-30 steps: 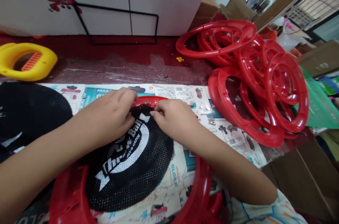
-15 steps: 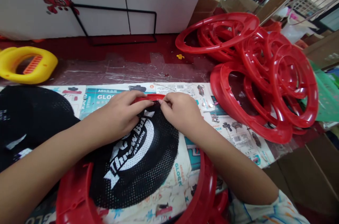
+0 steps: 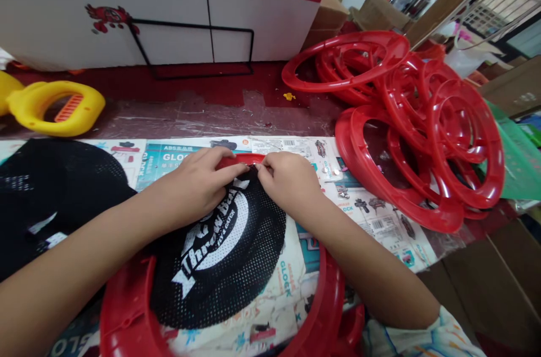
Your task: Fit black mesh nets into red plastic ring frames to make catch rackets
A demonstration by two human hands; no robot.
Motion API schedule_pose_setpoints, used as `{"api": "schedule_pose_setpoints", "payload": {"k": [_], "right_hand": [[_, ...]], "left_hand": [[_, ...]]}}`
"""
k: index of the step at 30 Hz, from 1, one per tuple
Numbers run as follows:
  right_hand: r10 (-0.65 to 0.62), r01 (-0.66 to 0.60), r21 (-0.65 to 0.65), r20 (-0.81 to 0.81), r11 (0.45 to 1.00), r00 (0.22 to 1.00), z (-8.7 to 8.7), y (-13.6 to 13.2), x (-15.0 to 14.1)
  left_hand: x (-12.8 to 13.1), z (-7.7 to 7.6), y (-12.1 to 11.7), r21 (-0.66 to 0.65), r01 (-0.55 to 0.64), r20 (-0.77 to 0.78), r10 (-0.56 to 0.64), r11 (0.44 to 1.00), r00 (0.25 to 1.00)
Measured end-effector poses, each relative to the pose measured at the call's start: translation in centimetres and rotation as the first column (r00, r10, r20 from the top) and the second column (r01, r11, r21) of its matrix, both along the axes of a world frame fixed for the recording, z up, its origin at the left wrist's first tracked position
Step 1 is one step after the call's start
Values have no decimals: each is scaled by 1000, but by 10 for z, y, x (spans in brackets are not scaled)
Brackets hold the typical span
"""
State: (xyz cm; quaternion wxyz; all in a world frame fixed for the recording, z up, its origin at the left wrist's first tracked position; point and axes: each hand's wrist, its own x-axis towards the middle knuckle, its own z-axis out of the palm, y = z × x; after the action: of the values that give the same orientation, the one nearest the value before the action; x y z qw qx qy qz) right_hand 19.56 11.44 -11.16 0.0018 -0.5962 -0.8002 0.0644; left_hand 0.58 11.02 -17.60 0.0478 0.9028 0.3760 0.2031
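Note:
A red plastic ring [image 3: 330, 300] lies in front of me, with a round black mesh net [image 3: 253, 255] printed with white lettering spread across its opening. At the ring's far rim, my left hand [image 3: 203, 177] is closed, fingers over the rim and a fingertip on the net's edge. Close to its right, my right hand [image 3: 291, 179] pinches the net's top edge against the same rim. The exact spot between the fingertips is partly hidden. More black mesh nets [image 3: 71, 177] lie under and beyond my left forearm.
A pile of red rings [image 3: 456, 199] lies at the right. Yellow plastic handles [image 3: 54, 126] rest at the far left. A large white and red carton [image 3: 169, 2] stands at the back. Printed card sheets [image 3: 287, 146] cover the worktop, and a small yellow scrap [image 3: 289, 96] lies behind them.
The view has shifted slightly, so the surroundings sit a little lower. Both hands stay at the ring's far rim, with only small finger movement.

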Motion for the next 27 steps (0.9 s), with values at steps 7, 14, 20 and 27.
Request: {"api": "schedule_pose_setpoints", "payload": {"k": [7, 14, 20, 27], "right_hand": [[4, -5, -39, -7, 999, 1000, 2, 2, 2], [47, -48, -93, -11, 995, 999, 12, -13, -1], [105, -112, -78, -85, 991, 991, 5, -24, -5], [144, -142, 23, -155, 990, 977, -5, -13, 3]], "left_hand": [[1, 3, -2, 2, -15, -3, 15, 1000, 1000], [-7, 17, -5, -102, -28, -167, 10, 994, 986], [-6, 30, -11, -60, -122, -218, 107, 991, 970], [4, 16, -6, -63, 64, 102, -57, 996, 993]]}}
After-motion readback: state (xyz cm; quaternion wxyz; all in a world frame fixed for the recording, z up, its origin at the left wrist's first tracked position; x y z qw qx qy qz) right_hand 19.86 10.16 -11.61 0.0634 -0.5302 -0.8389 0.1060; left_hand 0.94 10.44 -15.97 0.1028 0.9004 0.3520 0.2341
